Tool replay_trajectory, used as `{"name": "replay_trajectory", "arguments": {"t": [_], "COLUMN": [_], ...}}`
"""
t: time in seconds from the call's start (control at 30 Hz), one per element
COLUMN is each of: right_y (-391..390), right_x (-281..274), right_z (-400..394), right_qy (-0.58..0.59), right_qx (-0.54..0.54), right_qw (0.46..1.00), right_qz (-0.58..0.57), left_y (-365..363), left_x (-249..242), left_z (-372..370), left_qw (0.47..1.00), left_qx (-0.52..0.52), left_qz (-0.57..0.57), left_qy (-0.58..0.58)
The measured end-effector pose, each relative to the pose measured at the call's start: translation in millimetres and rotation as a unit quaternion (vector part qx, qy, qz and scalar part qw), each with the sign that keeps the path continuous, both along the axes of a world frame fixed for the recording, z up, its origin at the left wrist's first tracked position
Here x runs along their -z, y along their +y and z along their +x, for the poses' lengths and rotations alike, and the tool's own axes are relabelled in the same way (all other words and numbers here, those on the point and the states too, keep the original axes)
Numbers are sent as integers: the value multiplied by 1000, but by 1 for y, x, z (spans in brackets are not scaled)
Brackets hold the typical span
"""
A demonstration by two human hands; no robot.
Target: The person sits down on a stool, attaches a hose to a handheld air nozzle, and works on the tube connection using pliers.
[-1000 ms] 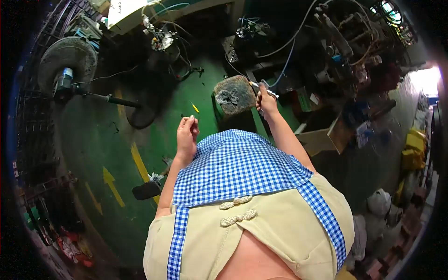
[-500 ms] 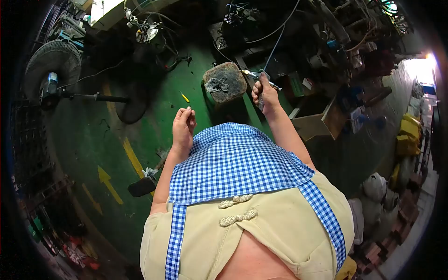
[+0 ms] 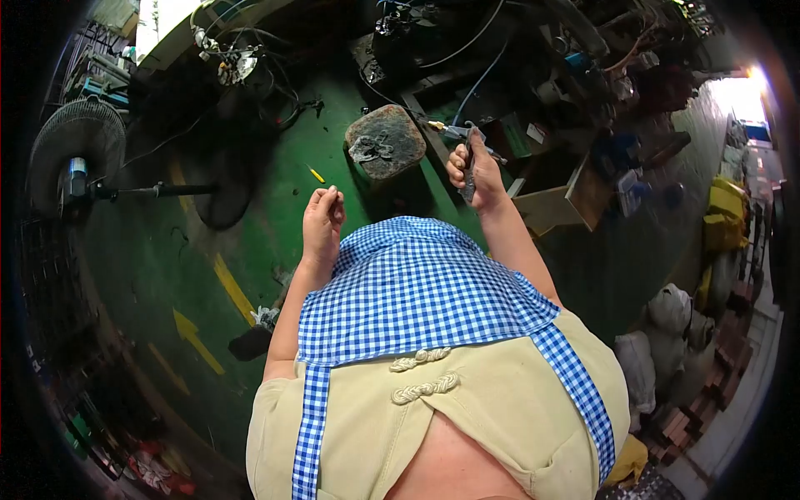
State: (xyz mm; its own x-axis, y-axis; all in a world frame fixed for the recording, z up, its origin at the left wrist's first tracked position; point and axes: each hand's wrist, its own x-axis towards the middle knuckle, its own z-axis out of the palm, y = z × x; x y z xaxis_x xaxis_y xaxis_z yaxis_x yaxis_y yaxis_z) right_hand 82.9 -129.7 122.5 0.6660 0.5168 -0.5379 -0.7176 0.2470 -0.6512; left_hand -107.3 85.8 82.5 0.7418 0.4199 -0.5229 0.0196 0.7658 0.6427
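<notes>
My right hand (image 3: pixel 476 171) is wrapped round the handle of an air gun (image 3: pixel 468 133), a grey metal tool with a yellowish tip pointing left and a blue hose running up from it. My left hand (image 3: pixel 323 225) is raised in front of the apron, its fingertips pressed together; what they hold, if anything, is too small to name. Just above those fingertips a small yellow object (image 3: pixel 316 174) shows against the green floor. Between and beyond my hands stands a worn square stool (image 3: pixel 400 137) with a crumpled dark cloth (image 3: pixel 372 149) on its seat.
A standing fan (image 3: pixel 77 171) is at the left. An open wooden drawer (image 3: pixel 560 204) juts out right of my right hand. Machinery and cables (image 3: pixel 242 62) line the far side. White sacks (image 3: pixel 669 312) and yellow bags (image 3: pixel 727 212) lie at the right.
The stool, fan, drawer and floor markings have shifted left in the view. My left hand has moved slightly left and up, while my right hand keeps its hold on the air gun.
</notes>
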Motion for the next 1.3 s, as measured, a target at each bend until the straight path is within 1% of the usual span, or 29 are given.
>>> {"name": "replay_trajectory", "arguments": {"t": [0.17, 0.4, 0.5, 0.6, 0.7, 0.9, 1.2, 1.3], "right_y": [-6, 3, 7, 10, 14, 22, 31, 33], "right_x": [0, -6, -6, -6, -7, -13, -3, 5], "right_z": [5, 5, 7, 10, 11, 12, 17, 18], "right_qy": [-4, -4, -3, 17, 12, -9, -74, -82], "right_qx": [3, 0, -6, -15, -18, -15, -5, 0], "right_qw": [1000, 1000, 1000, 998, 998, 999, 993, 990], "right_qz": [-3, -10, 5, 55, 60, 28, -95, -113], "left_y": [-6, -5, -4, -2, 0, 0, 3, 3], "left_x": [4, 6, 5, 4, 5, 0, 5, 4], "left_z": [8, 4, 1, -1, -3, -5, -3, -3], "left_qw": [1000, 1000, 1000, 1000, 1000, 1000, 999, 999], "left_qx": [15, 2, -4, -10, -16, -22, -30, -36], "left_qz": [4, 1, 1, 2, 2, 3, 18, 16], "left_qy": [-17, -18, -17, -17, -21, -16, -20, -16]}}
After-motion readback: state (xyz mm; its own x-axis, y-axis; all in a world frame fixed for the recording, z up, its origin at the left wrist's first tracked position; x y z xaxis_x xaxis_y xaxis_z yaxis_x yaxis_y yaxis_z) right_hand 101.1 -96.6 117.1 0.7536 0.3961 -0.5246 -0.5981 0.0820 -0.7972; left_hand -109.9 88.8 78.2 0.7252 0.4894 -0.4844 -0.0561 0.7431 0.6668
